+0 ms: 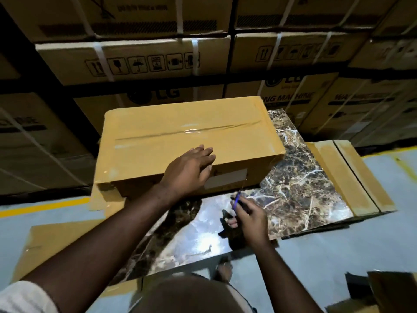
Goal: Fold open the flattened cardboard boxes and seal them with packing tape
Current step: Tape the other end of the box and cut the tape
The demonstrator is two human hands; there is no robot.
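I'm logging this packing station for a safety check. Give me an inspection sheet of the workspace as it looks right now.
Surface: marble-pattern table, glossy, glare near the front edge.
Job's things: assembled box on the table, top seam taped; flat cardboard at the table's right end, more at left.
Clutter: nothing seen.
Grippers: left hand rests flat on the box's near edge; right hand grips a small blue-handled tool, kind unclear.
Cables: nothing seen.
Surroundings: stacked strapped cartons behind; grey floor with yellow line.
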